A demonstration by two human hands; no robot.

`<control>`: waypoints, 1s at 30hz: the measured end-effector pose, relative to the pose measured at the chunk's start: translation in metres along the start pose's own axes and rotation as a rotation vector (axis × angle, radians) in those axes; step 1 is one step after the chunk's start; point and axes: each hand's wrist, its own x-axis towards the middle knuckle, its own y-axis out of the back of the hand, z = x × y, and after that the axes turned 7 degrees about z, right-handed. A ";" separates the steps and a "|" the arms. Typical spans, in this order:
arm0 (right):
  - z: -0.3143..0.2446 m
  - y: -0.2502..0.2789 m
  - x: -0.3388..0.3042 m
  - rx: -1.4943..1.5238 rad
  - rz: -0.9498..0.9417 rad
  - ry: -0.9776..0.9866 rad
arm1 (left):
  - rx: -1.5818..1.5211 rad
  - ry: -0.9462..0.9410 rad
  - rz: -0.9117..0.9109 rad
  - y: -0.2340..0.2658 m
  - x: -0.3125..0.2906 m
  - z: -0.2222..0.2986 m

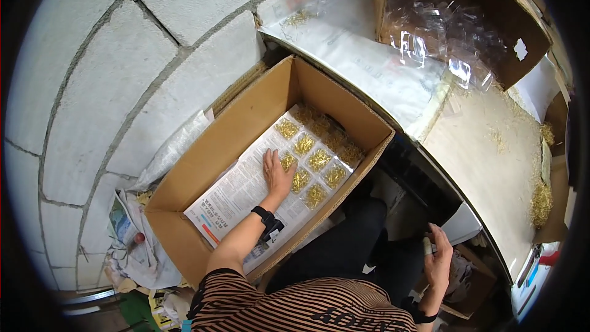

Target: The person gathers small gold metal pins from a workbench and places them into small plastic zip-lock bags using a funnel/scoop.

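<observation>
My left hand [278,175] reaches into a large cardboard box [246,110]. Its thumb and fingers are set around a small clear plastic box of gold-coloured metal pieces [287,160], at the edge of a group of similar boxes. Several of these clear boxes [319,159] lie in rows on a newspaper sheet [230,193]; more sit along the far end. The exact kind of the thin gold pieces is too small to tell. My right hand [437,255] hangs beside my knee at the right, fingers loosely bent and apart, nothing visible in it. A pale wrap covers one of its digits.
On the right, a worktable [491,141] carries scattered gold pieces and a heap of them [541,203] at its far edge. A tipped carton [528,43] holds clear plastic packaging [430,37]. A block wall [110,67] and crumpled wrapping [147,258] stand at the left.
</observation>
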 end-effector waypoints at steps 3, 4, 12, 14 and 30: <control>-0.004 -0.008 0.006 0.001 -0.031 -0.017 | -0.005 0.004 0.031 0.006 -0.002 -0.008; -0.005 -0.012 0.008 -0.003 -0.043 -0.014 | 0.005 0.009 0.030 0.010 -0.003 -0.010; 0.002 0.015 0.009 -0.059 0.085 0.109 | -0.037 -0.175 0.022 -0.034 0.007 -0.009; 0.002 0.023 0.019 -0.047 0.098 0.109 | -0.122 -0.084 0.015 -0.016 0.006 -0.025; 0.261 0.220 0.257 -0.208 0.698 -0.251 | -0.467 -0.822 -0.367 0.057 0.068 0.328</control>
